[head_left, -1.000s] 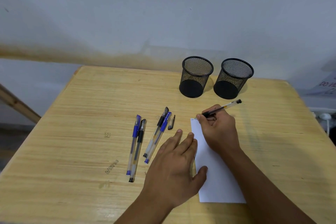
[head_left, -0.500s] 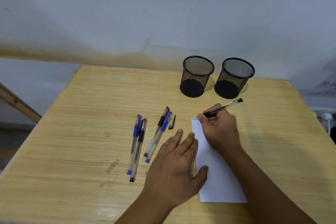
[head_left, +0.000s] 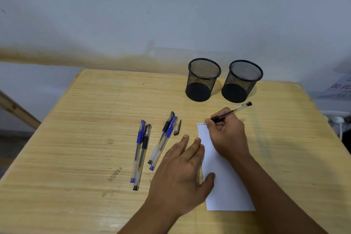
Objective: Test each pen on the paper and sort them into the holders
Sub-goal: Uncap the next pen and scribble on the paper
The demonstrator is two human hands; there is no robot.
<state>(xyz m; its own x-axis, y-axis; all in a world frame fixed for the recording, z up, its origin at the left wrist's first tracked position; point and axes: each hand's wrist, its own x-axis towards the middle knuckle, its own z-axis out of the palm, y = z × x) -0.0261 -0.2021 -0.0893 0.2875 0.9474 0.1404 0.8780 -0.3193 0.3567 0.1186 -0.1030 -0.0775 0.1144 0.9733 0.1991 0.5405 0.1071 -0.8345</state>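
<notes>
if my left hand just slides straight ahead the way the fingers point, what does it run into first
Probably the loose pen cap, which lies just beyond the fingertips of the left hand. The blue pen beside it is close to that line too; farther on stands the left mesh holder.

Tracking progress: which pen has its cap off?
The black pen held in the right hand; its cap lies beside the four capped pens.

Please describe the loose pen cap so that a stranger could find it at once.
Start at the white paper on the wooden table. Just left of its top corner lies the pen cap, beside the nearest pens. It is dark and far shorter than any pen.
</notes>
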